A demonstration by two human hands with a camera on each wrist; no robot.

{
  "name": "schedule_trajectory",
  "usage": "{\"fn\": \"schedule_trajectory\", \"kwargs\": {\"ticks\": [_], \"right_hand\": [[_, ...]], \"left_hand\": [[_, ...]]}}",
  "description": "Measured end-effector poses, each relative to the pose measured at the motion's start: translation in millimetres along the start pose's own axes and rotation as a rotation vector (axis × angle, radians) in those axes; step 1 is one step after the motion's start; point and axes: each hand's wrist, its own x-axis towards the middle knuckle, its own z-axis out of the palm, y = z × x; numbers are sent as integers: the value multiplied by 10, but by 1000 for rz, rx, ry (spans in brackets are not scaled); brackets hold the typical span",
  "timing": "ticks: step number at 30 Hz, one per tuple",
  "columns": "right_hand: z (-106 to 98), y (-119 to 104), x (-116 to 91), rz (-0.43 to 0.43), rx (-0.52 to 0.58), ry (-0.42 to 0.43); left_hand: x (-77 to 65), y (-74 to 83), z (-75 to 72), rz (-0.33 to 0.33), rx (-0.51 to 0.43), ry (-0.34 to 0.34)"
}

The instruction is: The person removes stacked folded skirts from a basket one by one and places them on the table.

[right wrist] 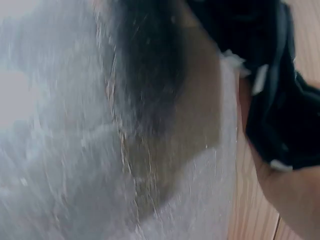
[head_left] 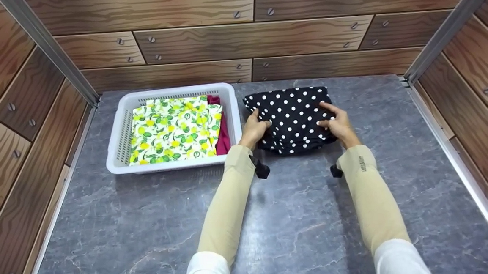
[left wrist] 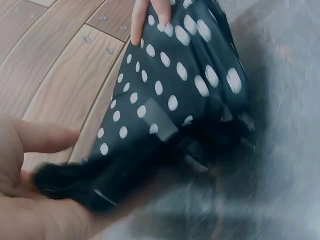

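Observation:
A folded black cloth with white polka dots (head_left: 293, 117) is held between both hands, right of the basket. My left hand (head_left: 255, 131) grips its left edge, and the left wrist view has the thumb and fingers around a bunched corner. On the opposite edge my right hand (head_left: 340, 126) holds the cloth, its fingertips over the dotted side. In the right wrist view the dark folds (right wrist: 285, 110) hang against that hand, above the table surface; motion blurs them. Parts of both hands are hidden under the fabric.
A white plastic basket (head_left: 114, 155) stands on the left of the grey marbled table (head_left: 291, 223). Inside lie a folded lemon-print cloth (head_left: 176, 130) and a dark red cloth (head_left: 223, 134). Wood-patterned walls (head_left: 255, 39) with metal edge strips enclose the table at the back and sides.

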Motion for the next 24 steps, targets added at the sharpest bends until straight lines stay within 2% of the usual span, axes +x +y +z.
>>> {"fn": "schedule_trajectory", "kwargs": {"ticks": [2,6,11,14,16,20,24], "right_hand": [[9,16,30,-1,22,72],[30,28,53,-4,22,186],[86,-50,53,-65,-130,229],[144,-157,48,-114,-225,230],[202,-245,40,-146,-222,214],[376,-422,22,-211,-130,161],[625,-584,-7,-239,-1,48]], "left_hand": [[9,-22,13,-12,6,10],[14,-21,4,13,55,42],[21,80,-67,109,149,43],[-10,161,-162,165,160,24],[-38,215,-246,200,145,17],[-85,296,-425,240,129,14],[-113,306,-629,262,176,28]]}}
